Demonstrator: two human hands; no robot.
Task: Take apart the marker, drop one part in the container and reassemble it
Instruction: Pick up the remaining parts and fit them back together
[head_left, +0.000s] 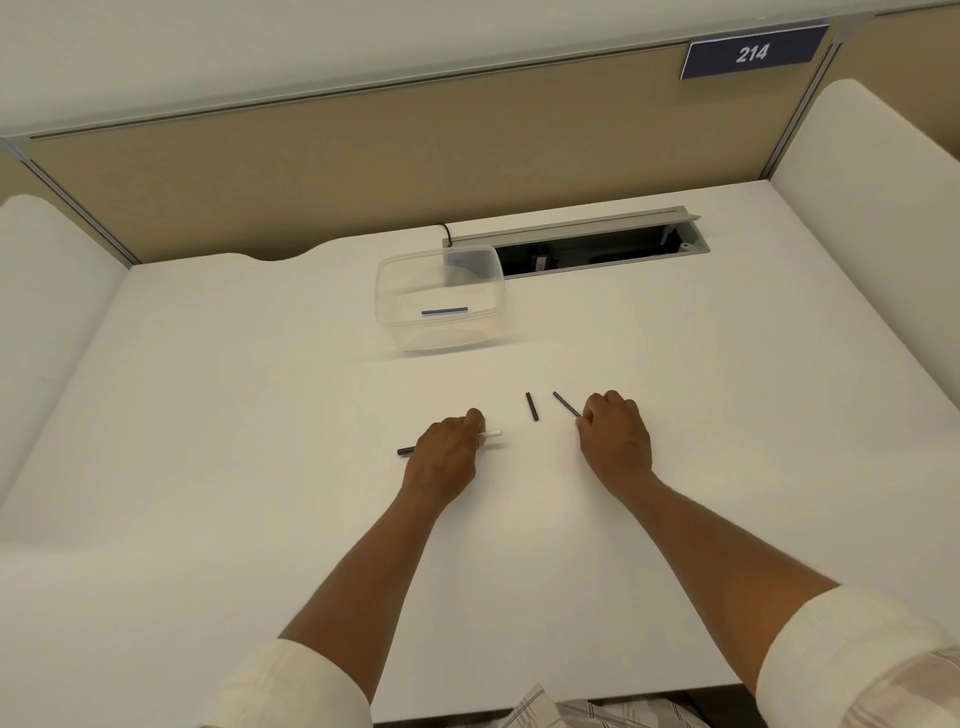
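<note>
My left hand (448, 451) is closed over the marker body (492, 434), which lies on the white desk; its white end sticks out to the right and a dark end (405, 450) to the left. My right hand (615, 434) pinches the near end of a thin dark rod (565, 404) that slants away to the left. Between the hands a short dark marker part (531, 407) lies loose on the desk. Farther back stands a clear plastic container (395, 306) with a thin blue part (444, 311) lying inside it.
An open cable tray (592, 249) is set into the desk behind the container, with a black cable at its left end. Beige partitions close the back, white panels stand at both sides, and a sign reads 214 (752, 53).
</note>
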